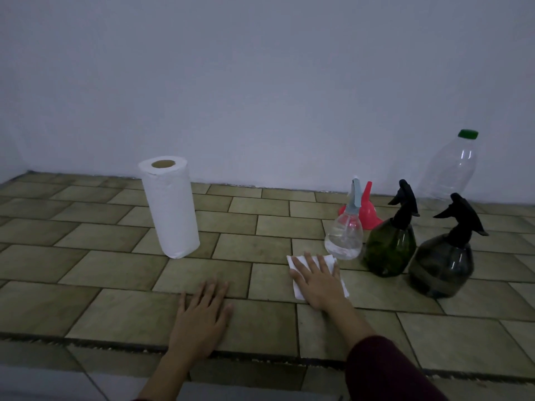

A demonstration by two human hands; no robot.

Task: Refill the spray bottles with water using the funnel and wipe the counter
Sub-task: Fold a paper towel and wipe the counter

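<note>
My right hand [317,280] lies flat with straight fingers on a white paper towel sheet [330,260], pressing it onto the tiled counter [115,256]. My left hand [202,311] rests flat on the tiles near the front edge, holding nothing. Three spray bottles stand to the right: a small clear one with a pale blue head [344,233], a dark green one [390,248] and a dark grey one [443,261], both with black heads. A red funnel [369,211] lies mouth-down behind the clear one.
An upright paper towel roll [170,209] stands at centre left. A big clear plastic bottle with a green cap [451,169] stands against the white wall at the back right. The counter's front edge [260,355] runs below my hands.
</note>
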